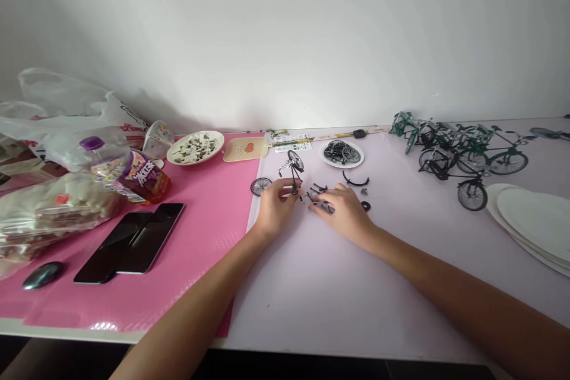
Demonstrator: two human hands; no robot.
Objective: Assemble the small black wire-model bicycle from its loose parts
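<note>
Between the thumb and fingers of my left hand [278, 205] is a partly built model bicycle [294, 175], tilted, with a spoked wheel and silver handlebar pointing up. My right hand [345, 208] is at the table just beside it, fingers closed together over small dark bicycle parts [318, 190]; what they pinch is partly hidden. A loose spoked wheel [260, 186] lies left of my left hand. Past my right hand are a curved black strip [355, 180] and a small black ring [366, 206].
A white plate [361, 161] of wheels stands behind my hands. Several model bicycles [472, 148] crowd the right, near stacked white plates [534, 214]. On the left are phones [131, 243], a mouse [43, 275], a drink bottle [129, 172], plastic bags [66, 130] and a bowl [171, 159] of shells.
</note>
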